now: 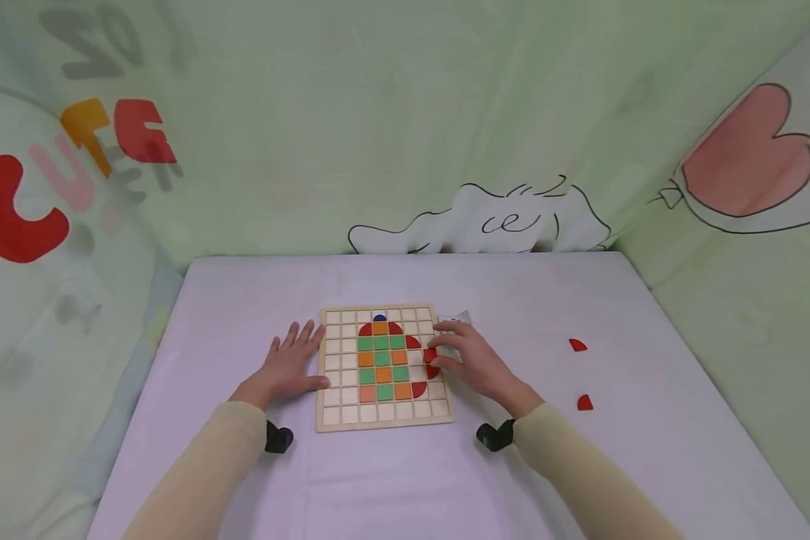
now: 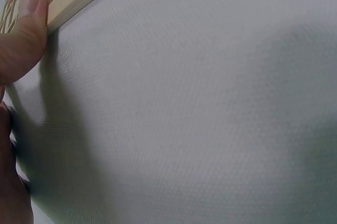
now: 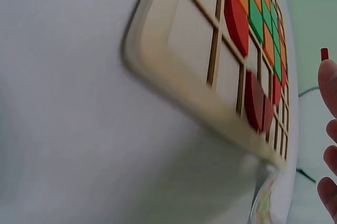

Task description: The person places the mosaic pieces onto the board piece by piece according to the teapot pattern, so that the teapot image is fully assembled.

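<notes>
A square wooden grid board (image 1: pixel 340 417) lies on the table with green, orange and red pieces in its cells and a blue piece (image 1: pixel 379 318) at the top. My left hand (image 1: pixel 290 365) rests spread at its left edge, and the left wrist view shows the thumb (image 2: pixel 32 21) on the frame. Over the right edge, my right hand (image 1: pixel 475 361) bends its fingers close above red pieces. A small red piece (image 3: pixel 324 54) shows edge-on at a fingertip, pinched there. Below it, several red rounded pieces (image 3: pixel 237 24) sit in the cells.
Two red quarter-circle pieces (image 1: pixel 577 345) lie apart on the right side of the table (image 1: pixel 533 487). A printed paper or wrapper (image 1: pixel 455 317) sticks out behind the right hand. Printed fabric walls (image 1: pixel 277 150) stand at the back and sides.
</notes>
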A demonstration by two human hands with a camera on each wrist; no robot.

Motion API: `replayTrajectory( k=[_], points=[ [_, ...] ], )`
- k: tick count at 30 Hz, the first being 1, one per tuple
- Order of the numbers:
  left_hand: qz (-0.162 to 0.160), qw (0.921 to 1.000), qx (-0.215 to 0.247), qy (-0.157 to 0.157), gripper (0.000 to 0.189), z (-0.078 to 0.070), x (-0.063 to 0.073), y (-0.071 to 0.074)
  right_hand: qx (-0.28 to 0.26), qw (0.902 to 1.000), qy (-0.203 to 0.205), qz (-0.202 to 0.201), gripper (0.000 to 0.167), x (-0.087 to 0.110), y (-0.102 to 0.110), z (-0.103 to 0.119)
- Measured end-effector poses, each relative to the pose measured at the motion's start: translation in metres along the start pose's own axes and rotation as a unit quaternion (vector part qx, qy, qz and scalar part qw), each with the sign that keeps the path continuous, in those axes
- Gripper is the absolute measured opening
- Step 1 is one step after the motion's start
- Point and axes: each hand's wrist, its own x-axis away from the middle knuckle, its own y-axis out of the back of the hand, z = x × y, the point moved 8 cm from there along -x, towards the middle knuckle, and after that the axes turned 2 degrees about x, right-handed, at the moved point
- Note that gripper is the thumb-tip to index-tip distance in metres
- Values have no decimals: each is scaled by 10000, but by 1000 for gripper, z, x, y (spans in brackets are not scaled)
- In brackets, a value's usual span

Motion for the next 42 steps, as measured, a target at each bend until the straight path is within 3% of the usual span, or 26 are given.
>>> replayTrajectory(
  k=[8, 18, 27, 36, 42],
  points=[
    [53, 10000, -36, 75, 104, 4, -2, -2, 117, 9975, 608, 342, 20, -26, -26, 37],
    [68, 10000, 25, 69, 103, 5, -3, 0, 404, 9853, 1373, 932, 24, -66, -62, 86],
    [108, 9999, 44, 60, 102, 2, -7, -2, 657, 9778, 1353, 1459, 26, -88, -87, 110],
    [167, 9998, 9, 112, 102, 5, -7, 0, 1108, 9684, 1631, 1530, 30, -98, -94, 129],
    [95, 9998, 17, 154, 102, 5, -4, 4, 1437, 9658, 1505, 1545, 31, -101, -99, 133]
  ],
)
